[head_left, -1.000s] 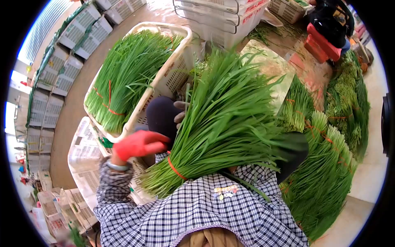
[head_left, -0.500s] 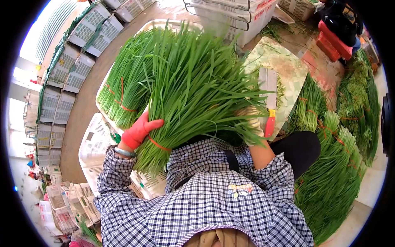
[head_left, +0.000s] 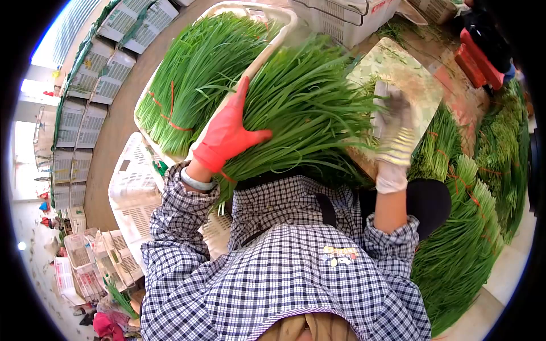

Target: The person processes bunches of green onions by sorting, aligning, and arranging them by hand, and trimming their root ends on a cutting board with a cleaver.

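Note:
My left hand [head_left: 224, 133], in a red glove, rests on a large bunch of garlic chives [head_left: 310, 102]. Its thumb points right and its fingers reach up along the leaves, spread apart. The bunch lies across my lap, with an orange band [head_left: 228, 177] partly showing by my wrist. My right hand [head_left: 397, 133], in a striped pale glove, is over the cutting board [head_left: 424, 85], its fingers smeared by motion. Beside it shows part of the knife's blade [head_left: 380, 108]; the knife's handle is hidden, and whether my fingers grip it is unclear.
A white crate [head_left: 287, 28] at upper left holds another banded chive bunch [head_left: 210, 62]. More chive bunches [head_left: 455, 256] lie along my right side. Stacked crates [head_left: 79, 125] line the left wall. A red stool [head_left: 476, 59] stands at upper right.
My left hand has moved up and right along the bunch, its fingers opening out. My right hand has left the leaf side and reached over the board, covering the knife's red handle.

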`<state>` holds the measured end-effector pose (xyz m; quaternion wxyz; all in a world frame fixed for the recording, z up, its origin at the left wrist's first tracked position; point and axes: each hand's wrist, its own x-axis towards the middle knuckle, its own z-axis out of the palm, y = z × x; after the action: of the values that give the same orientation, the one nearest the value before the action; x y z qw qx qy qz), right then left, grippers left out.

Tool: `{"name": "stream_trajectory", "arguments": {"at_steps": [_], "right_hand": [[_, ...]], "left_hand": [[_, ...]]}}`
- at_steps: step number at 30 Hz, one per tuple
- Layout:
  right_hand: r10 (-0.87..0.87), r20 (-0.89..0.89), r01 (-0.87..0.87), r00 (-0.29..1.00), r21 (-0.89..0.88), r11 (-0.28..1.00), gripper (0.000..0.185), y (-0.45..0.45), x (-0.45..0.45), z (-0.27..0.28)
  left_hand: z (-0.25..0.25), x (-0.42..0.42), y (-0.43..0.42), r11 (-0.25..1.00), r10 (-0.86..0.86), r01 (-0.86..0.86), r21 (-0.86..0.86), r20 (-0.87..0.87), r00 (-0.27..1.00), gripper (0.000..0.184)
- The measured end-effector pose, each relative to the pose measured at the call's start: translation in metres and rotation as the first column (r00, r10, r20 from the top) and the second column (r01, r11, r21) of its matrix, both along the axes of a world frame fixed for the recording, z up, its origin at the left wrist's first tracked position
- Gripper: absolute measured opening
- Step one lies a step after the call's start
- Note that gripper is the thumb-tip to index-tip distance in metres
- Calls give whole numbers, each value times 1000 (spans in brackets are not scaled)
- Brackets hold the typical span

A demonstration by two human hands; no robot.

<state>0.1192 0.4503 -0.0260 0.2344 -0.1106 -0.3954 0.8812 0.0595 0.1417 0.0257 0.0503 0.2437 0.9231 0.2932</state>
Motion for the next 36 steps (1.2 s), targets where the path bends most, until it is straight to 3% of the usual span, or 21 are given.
{"name": "stream_trajectory", "arguments": {"at_steps": [1,2,3,5,6,7,9,10,11,12,15,19,25,28,29,31,33,35,36], "right_hand": [[-248,-41,249,968,286,925,37,8,0,-3],[-235,7,206,972,455,866,40,11,11,13],[-73,2,55,997,636,770,38,2,28,27],[218,-45,-38,975,932,362,36,-29,32,28],[366,-70,9,928,986,166,36,-45,33,29],[348,-14,13,937,1000,5,34,-72,30,37],[358,-11,55,933,992,-111,46,-96,29,-1],[347,7,37,938,992,-119,47,-100,30,-11],[341,28,17,940,992,-127,48,-104,33,-18],[351,32,12,936,992,-122,48,-106,36,-24],[325,13,22,945,994,-104,47,-108,44,-32],[328,21,-1,944,998,-63,44,-107,49,-35],[313,9,-29,950,998,57,38,-108,51,-33],[247,96,-193,964,892,408,24,-117,49,-35],[248,96,-194,964,892,408,24,-120,47,-37],[335,452,-522,827,392,758,24,-125,42,-37],[356,450,-521,819,324,790,29,-126,28,-39],[411,553,-613,724,243,752,28,-127,16,-44],[369,584,-607,723,281,744,30,-128,12,-44]], "left_hand": [[-4,-3,-1,1000,12,-13,-9,-30,999,115],[-2,-4,1,1000,23,-23,4,-2,1000,112],[-4,-6,1,1000,24,-24,3,4,1000,112],[-5,-8,0,1000,-11,11,16,-37,999,111],[-5,-8,3,995,-42,49,87,-83,996,102],[-1,-6,7,995,-47,54,83,-83,995,102],[10,-2,12,991,-128,131,6,-174,976,83],[7,-5,8,992,-124,126,0,-175,977,83],[2,-9,1,970,-232,211,-122,-209,950,72],[-1,-9,-5,927,-341,287,-241,-223,913,61],[2,-5,-8,938,-265,237,-253,-81,961,57],[12,-2,-4,924,-308,287,-253,-48,950,74],[8,-2,-6,953,-258,250,-170,-24,966,79],[8,0,-7,958,-242,232,-169,-43,969,79],[7,0,-7,958,-241,230,-169,-42,970,79],[3,1,-7,966,-232,215,-140,-119,965,80],[5,2,-5,962,-241,226,-154,-89,967,80],[7,3,-3,958,-248,235,-166,-63,967,80],[7,3,-3,953,-256,239,-188,-72,964,80]]}}
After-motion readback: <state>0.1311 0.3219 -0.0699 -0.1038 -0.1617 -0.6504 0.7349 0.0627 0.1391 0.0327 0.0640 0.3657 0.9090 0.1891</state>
